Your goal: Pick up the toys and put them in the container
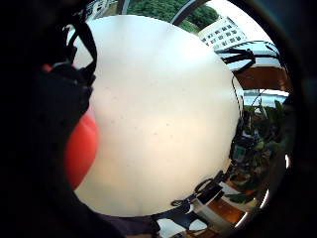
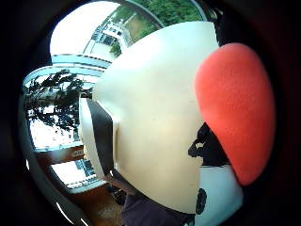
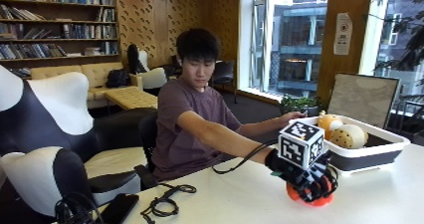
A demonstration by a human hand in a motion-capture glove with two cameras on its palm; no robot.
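Observation:
My gloved right hand (image 3: pixel 311 180) is down on the white table (image 3: pixel 265 199), its fingers curled over an orange-red ball toy (image 3: pixel 309 198) that sits on the tabletop. The same ball (image 2: pixel 235 108) bulges close to the palm in the thumb side view and shows beside the glove (image 1: pixel 81 148) in the little finger side view. Just behind the hand stands the container (image 3: pixel 361 157), a white-rimmed dark tub. A yellow toy (image 3: pixel 328 121) and a cream dotted ball (image 3: pixel 349 136) lie in it. The person's bare left hand (image 3: pixel 291 116) rests at the tub's far rim.
A black strap and cable (image 3: pixel 162 204) lie on the table near its front left edge, next to a dark flat device (image 3: pixel 119 208). A framed board (image 3: pixel 363 98) leans behind the tub. Black and white chairs (image 3: pixel 40 134) stand left of the table.

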